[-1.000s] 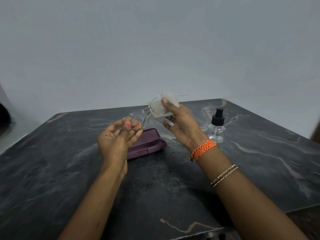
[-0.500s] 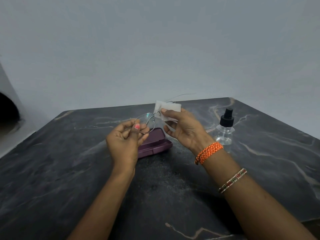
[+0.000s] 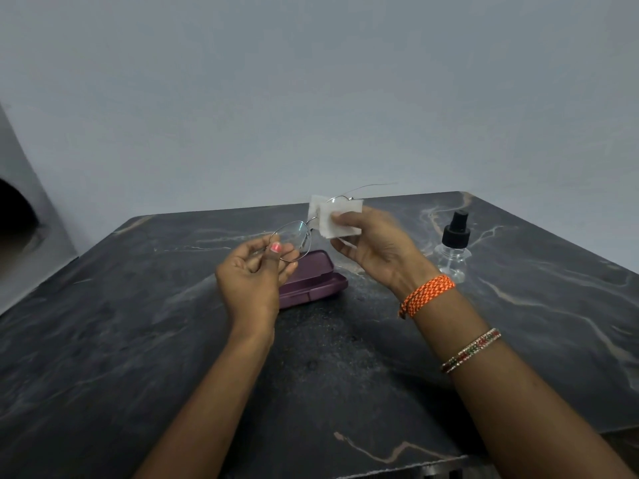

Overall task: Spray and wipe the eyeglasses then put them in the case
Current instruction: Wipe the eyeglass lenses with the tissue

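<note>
Above the dark table (image 3: 145, 340), the left hand (image 3: 250, 285) pinches one round lens of the eyeglasses (image 3: 294, 240) with its thumb and fingers. The right hand (image 3: 375, 252) squeezes a white cloth (image 3: 337, 219) folded over the other lens. Under the hands lies the purple case (image 3: 313, 281), closed, and the spray bottle (image 3: 453, 248) stands to its right, well apart.

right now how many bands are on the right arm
2. An orange braided band sits at the wrist of the right hand, which holds the white cloth. A thin beaded bangle sits farther up the forearm. The arm's underside is hidden.
</note>
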